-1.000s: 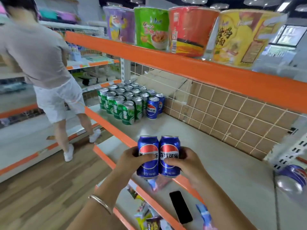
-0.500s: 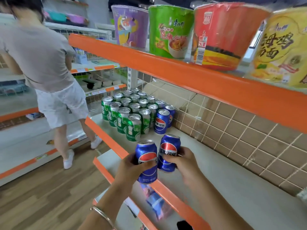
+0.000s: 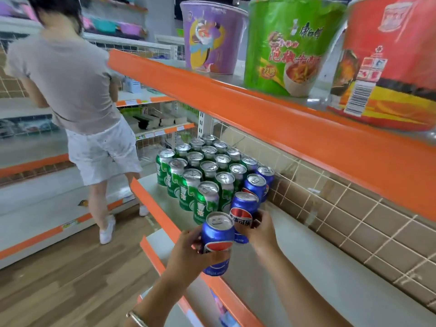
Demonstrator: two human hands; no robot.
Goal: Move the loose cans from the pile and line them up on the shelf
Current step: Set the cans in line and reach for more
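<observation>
The left hand (image 3: 186, 253) is gripping a blue aluminium cola can (image 3: 218, 234) over the orange-edged white shelf (image 3: 306, 267). The right hand (image 3: 263, 232) is grasping a second blue can (image 3: 243, 208) beside the upright green cans (image 3: 205, 204) (tightly packed). Lowering each upright against the row is looking best.

Shop: stocked orange-edged shelves (image 3: 271, 119)

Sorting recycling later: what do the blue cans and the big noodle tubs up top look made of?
The blue cans: likely aluminium, glossy printed sides, bare silvery tops with pull tabs. The noodle tubs: perhaps paper or plastic under shiny film; wrinkles and glare hint at it.
</observation>
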